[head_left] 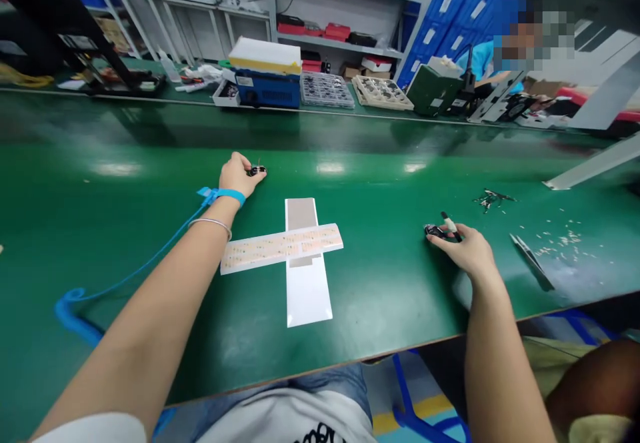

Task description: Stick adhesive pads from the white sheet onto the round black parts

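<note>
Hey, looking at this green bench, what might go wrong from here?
The right hand holds a dark part and a pen-like item together, so one might slip. The blue cord running to the left hand's wrist could snag if that arm moves. Tweezers lie beside loose pale bits; bumping them might scatter some.

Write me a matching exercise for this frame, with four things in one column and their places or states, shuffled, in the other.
Things:
1. Left hand
2. Printed strip
3. Right hand
4. Tweezers

Places or states:
A. Lying across a white strip
B. Lying beside scattered pale bits
C. At a small dark part, beyond the two strips
D. Holding a black-and-white stick

Pairs: 1-C; 2-A; 3-D; 4-B
</note>
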`<state>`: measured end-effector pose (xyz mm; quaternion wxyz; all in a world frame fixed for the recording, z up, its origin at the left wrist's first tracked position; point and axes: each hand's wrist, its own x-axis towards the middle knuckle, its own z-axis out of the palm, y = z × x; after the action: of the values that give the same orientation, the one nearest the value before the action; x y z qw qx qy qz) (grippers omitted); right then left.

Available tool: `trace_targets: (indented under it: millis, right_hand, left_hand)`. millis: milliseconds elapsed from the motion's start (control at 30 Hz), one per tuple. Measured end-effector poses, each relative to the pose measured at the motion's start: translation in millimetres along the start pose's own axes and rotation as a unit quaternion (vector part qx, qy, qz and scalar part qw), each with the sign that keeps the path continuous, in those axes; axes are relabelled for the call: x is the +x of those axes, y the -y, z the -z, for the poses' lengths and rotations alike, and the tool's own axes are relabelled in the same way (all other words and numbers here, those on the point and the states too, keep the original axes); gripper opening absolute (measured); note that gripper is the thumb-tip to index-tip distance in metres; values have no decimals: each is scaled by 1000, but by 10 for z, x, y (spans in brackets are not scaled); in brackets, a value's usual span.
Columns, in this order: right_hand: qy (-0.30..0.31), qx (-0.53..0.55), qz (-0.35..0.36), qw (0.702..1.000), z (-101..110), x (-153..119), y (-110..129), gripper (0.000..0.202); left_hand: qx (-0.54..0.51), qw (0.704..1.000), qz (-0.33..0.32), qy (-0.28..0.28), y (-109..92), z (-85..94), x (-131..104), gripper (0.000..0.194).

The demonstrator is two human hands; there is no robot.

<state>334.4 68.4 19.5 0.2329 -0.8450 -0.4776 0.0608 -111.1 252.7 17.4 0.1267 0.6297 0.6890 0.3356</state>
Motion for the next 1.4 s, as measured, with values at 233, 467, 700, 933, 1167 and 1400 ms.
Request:
trace_targets:
  millis: [233,467,700,933,1167,1400]
  right_hand:
    - [148,163,289,932,-159,-1544,1193,29]
    - [254,93,344,899,-291,-2255,1533,42]
    - [152,383,306,858,-213,-1350,1478,44]
    - [222,502,145,823,-826,-1187,1508,35]
    - [209,516,150,817,-845,-1282,1513,25]
    - [244,529,126,803,-820,-1233,1486,28]
  left_hand:
    - [-17,992,-120,47,-348,563,-711,25]
    - [-21,930,-280,238,-327,891,-2002,33]
    - [48,872,-375,312,-388,612,-2123,42]
    - [78,879,-373,286,-436,511,-2103,39]
    - [80,879,-364,296,-444,521,-2106,41]
    - [93,878,-364,297,-446,527,-2114,41]
